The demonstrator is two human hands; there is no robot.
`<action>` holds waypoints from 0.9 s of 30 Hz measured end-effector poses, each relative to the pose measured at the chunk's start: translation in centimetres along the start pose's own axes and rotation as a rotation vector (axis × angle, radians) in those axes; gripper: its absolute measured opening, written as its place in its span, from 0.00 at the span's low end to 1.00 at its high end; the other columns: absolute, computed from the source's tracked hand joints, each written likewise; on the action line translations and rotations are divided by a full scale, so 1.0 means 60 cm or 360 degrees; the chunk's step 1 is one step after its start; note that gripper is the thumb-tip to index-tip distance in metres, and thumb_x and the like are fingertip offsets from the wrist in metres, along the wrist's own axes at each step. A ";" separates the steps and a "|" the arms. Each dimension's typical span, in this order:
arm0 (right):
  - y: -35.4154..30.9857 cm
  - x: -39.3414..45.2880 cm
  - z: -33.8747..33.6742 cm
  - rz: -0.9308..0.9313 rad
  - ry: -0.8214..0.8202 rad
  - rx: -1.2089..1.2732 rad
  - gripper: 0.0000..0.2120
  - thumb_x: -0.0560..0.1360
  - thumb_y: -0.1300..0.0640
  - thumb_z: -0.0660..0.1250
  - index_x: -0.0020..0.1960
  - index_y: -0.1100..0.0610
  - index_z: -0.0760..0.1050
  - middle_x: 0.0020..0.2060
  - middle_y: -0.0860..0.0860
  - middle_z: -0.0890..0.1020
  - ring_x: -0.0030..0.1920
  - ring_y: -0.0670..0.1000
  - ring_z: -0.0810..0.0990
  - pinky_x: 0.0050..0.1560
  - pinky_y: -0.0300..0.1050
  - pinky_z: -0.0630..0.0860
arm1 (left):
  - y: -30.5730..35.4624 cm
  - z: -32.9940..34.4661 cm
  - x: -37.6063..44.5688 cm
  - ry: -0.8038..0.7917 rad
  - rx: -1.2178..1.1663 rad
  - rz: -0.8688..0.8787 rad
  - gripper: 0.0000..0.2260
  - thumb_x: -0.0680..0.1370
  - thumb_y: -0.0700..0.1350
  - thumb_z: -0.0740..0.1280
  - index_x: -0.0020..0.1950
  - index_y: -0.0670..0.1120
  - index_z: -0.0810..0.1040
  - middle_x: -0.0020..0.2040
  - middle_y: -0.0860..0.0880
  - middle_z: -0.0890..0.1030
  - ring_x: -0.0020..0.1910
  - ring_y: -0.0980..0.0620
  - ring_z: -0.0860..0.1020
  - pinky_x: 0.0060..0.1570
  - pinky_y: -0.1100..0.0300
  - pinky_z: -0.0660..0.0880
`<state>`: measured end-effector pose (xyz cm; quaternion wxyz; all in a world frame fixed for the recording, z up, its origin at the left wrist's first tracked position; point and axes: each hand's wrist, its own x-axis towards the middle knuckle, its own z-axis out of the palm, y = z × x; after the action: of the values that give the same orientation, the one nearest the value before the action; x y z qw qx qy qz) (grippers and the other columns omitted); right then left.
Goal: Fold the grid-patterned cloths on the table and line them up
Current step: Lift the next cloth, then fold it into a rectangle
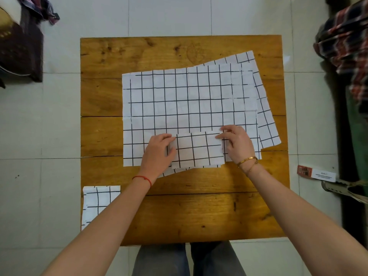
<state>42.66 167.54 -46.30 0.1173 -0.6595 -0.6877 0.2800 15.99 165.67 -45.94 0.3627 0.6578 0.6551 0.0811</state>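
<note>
White cloth with a black grid is the whole story here: a small folded cloth [196, 150] sits at the near edge of the spread cloths, its long axis running left to right across the desk [199, 212], its grid lines square to the desk edges. The left hand [159, 151] is on its left end, fingers [169, 139] curled over that short edge with the thumb lying against the fabric, gripping it. The right hand [237, 144] takes the opposite end, fingertips pinching the far right corner while the thumb tucks in at the side. Underneath lies a large unfolded cloth [179, 100], spread flat, its long axis also left to right, covering the middle of the wooden desk. Beneath that one, another unfolded cloth [264, 120] is skewed, poking out at the far right corner and along the right side, with a sliver showing at the near edge too. Down at the near left corner of the desk rests a finished folded cloth [97, 202], long axis running away from the person, well apart from the one in hand and partly hidden by the left forearm. A red string circles the left wrist, a gold bangle the right. On the tiled floor [169, 14], a dark basket [18, 46] stands far left with plaid fabric [41, 8] beside it; what it holds I cannot tell.
</note>
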 end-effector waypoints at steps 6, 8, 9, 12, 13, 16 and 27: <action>-0.048 -0.003 0.018 -0.0425 -0.0150 -0.0244 0.17 0.76 0.59 0.56 0.62 0.59 0.75 0.57 0.54 0.79 0.60 0.55 0.73 0.63 0.50 0.71 | 0.005 0.018 -0.027 -0.0142 0.0516 0.0149 0.27 0.80 0.52 0.62 0.77 0.49 0.60 0.76 0.50 0.62 0.75 0.49 0.57 0.73 0.52 0.58; -0.069 -0.008 0.041 -0.0523 -0.0304 -0.0415 0.21 0.77 0.54 0.55 0.68 0.58 0.69 0.65 0.53 0.74 0.67 0.56 0.68 0.70 0.52 0.66 | 0.008 0.025 -0.032 -0.0175 0.0622 0.0128 0.29 0.79 0.53 0.62 0.78 0.50 0.56 0.78 0.50 0.57 0.77 0.47 0.54 0.73 0.51 0.55; -0.079 -0.010 0.055 -0.0552 -0.0373 -0.0526 0.22 0.78 0.52 0.56 0.71 0.57 0.66 0.69 0.53 0.71 0.70 0.56 0.65 0.72 0.53 0.63 | 0.009 0.028 -0.032 -0.0187 0.0665 0.0115 0.30 0.79 0.53 0.63 0.78 0.50 0.54 0.78 0.50 0.56 0.77 0.46 0.53 0.74 0.50 0.54; -0.105 -0.016 0.088 -0.0517 -0.0553 -0.0744 0.27 0.80 0.47 0.52 0.76 0.56 0.57 0.75 0.52 0.61 0.75 0.56 0.56 0.74 0.56 0.55 | 0.013 0.035 -0.032 -0.0237 0.0784 0.0075 0.33 0.79 0.52 0.64 0.79 0.50 0.50 0.79 0.49 0.51 0.78 0.45 0.49 0.75 0.47 0.52; -0.111 -0.016 0.095 -0.0471 -0.0601 -0.0779 0.27 0.80 0.46 0.50 0.76 0.56 0.55 0.76 0.52 0.58 0.76 0.56 0.54 0.75 0.57 0.53 | 0.014 0.036 -0.032 -0.0258 0.0822 0.0065 0.33 0.79 0.52 0.63 0.79 0.50 0.49 0.79 0.49 0.49 0.78 0.44 0.48 0.75 0.45 0.52; -0.113 -0.019 0.102 -0.0378 -0.0651 -0.0837 0.28 0.80 0.45 0.47 0.77 0.56 0.51 0.77 0.51 0.54 0.77 0.56 0.50 0.75 0.58 0.50 | 0.013 0.038 -0.032 -0.0294 0.0852 0.0017 0.34 0.79 0.52 0.63 0.79 0.52 0.46 0.80 0.50 0.45 0.78 0.43 0.45 0.75 0.42 0.52; -0.025 -0.058 0.030 -0.0006 -0.0466 -0.0799 0.29 0.79 0.46 0.39 0.77 0.55 0.52 0.76 0.50 0.55 0.77 0.54 0.45 0.76 0.55 0.43 | 0.006 0.045 -0.039 -0.0326 0.0907 0.0040 0.34 0.81 0.54 0.59 0.79 0.51 0.41 0.79 0.49 0.41 0.78 0.42 0.42 0.74 0.40 0.51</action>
<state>40.83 163.76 -46.22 -0.1496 -0.6193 -0.7462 0.1930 17.55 162.59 -46.80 0.2266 0.7460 0.6032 -0.1683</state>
